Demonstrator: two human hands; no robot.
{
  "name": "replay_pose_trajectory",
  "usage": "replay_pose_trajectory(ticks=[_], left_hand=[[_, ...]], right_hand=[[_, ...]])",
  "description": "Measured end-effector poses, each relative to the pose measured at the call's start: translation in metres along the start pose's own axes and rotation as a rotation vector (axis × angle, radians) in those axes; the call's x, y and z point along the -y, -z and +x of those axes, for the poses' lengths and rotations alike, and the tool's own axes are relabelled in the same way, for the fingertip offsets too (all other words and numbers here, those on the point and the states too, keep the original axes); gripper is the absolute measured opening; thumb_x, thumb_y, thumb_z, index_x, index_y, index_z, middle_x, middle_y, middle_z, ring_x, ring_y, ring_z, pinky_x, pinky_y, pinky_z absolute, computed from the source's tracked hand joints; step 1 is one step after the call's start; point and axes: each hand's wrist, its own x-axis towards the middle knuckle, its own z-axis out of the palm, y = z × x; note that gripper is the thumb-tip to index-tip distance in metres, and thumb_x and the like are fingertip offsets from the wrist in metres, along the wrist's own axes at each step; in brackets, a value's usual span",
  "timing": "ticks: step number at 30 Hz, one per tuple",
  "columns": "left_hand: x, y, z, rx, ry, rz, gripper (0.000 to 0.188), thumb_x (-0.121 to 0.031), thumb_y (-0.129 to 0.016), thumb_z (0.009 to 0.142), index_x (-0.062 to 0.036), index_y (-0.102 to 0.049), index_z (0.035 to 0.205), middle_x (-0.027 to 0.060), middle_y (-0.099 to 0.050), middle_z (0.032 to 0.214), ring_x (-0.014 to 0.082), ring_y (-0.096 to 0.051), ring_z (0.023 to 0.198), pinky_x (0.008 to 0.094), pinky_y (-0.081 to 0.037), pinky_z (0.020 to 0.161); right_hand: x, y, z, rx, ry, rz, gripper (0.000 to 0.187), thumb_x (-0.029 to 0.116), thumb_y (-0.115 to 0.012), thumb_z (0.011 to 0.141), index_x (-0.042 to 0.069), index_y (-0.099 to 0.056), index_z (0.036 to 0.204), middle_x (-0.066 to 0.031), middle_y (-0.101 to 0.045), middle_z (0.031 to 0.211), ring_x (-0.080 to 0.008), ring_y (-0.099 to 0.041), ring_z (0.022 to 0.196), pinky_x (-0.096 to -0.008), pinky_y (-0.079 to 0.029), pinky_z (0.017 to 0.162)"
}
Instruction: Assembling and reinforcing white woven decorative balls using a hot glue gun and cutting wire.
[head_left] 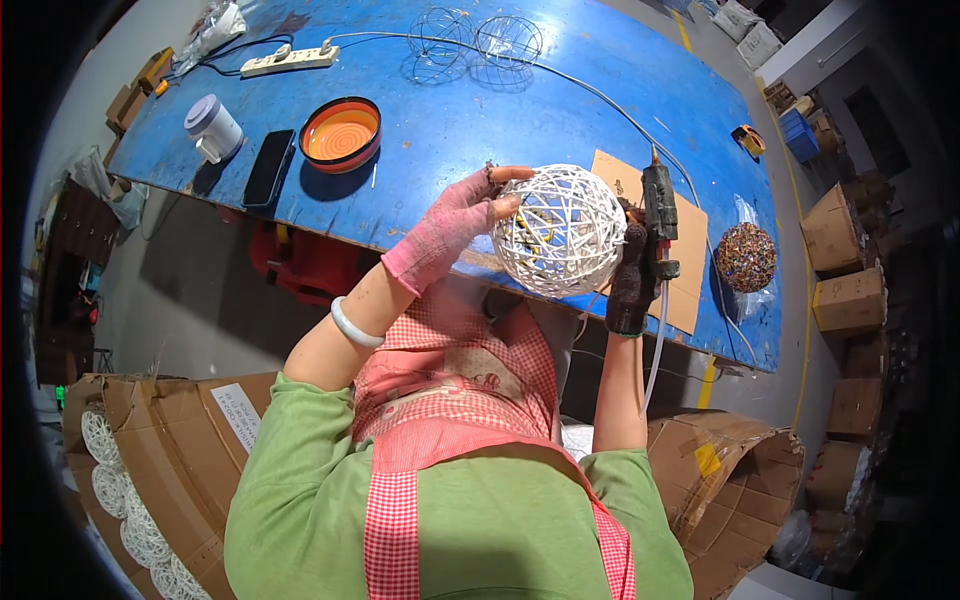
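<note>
A white openwork ball (560, 235) of criss-crossed strands is held at the table's near edge. My left hand (447, 222), in a pink glove with bare fingertips, grips its left side, thumb and fingers on the strands. On the ball's right, my right hand (630, 283), in a dark glove, is closed round a black glue gun (660, 205). The gun stands upright, nozzle up, with a pale glue stick (657, 350) hanging from its lower end. Part of the right fingers is hidden behind the ball and gun. A cardboard sheet (685, 270) lies beneath them.
The blue table (450, 120) bears an orange bowl (341, 133), a phone (268, 168), a lidded mug (213, 128), a power strip (290, 62), wire frames (508, 52) and a speckled brown ball (746, 257). The gun's cable (590, 85) crosses the table. Cardboard boxes (180, 470) flank me.
</note>
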Motion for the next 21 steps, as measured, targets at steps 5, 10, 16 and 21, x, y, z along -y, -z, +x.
replay_pose_trajectory(ticks=[5,10,16,21], left_hand=[[-0.008,-0.008,-0.001,-0.047,0.009,0.037,0.046,-0.019,-0.064,0.093,-0.0037,-0.051,0.135,0.0076,-0.057,0.126,0.0161,-0.055,0.113,0.0313,-0.045,0.098],[-0.005,-0.014,-0.001,-0.098,0.0,0.074,0.05,-0.019,-0.069,0.089,-0.0018,-0.052,0.132,0.0092,-0.056,0.126,0.0177,-0.053,0.116,0.0312,-0.043,0.1],[-0.004,-0.013,-0.002,-0.076,-0.016,0.076,0.05,-0.018,-0.069,0.088,-0.0013,-0.051,0.132,0.01,-0.053,0.129,0.0176,-0.053,0.116,0.0308,-0.042,0.101],[-0.001,-0.017,0.0,-0.173,-0.07,0.031,0.036,-0.018,-0.067,0.092,-0.0045,-0.061,0.125,0.0038,-0.063,0.108,0.0098,-0.058,0.096,0.0261,-0.05,0.084]], right_hand=[[0.004,-0.002,-0.004,-0.036,-0.036,-0.02,0.032,0.021,-0.057,0.099,0.002,-0.058,0.125,-0.0083,-0.064,0.117,-0.0165,-0.058,0.106,-0.0342,-0.047,0.092],[-0.018,0.005,-0.001,-0.017,0.049,-0.072,0.033,0.022,-0.057,0.1,0.001,-0.057,0.126,-0.0085,-0.063,0.118,-0.0165,-0.058,0.106,-0.034,-0.046,0.093],[-0.018,0.003,-0.003,-0.009,0.051,-0.027,0.035,0.023,-0.058,0.099,0.002,-0.056,0.127,-0.0078,-0.063,0.118,-0.0164,-0.058,0.105,-0.0338,-0.046,0.093],[-0.036,0.015,-0.002,-0.085,0.047,-0.106,0.036,0.024,-0.059,0.099,0.003,-0.056,0.127,-0.0066,-0.063,0.117,-0.0157,-0.058,0.103,-0.0325,-0.047,0.091]])
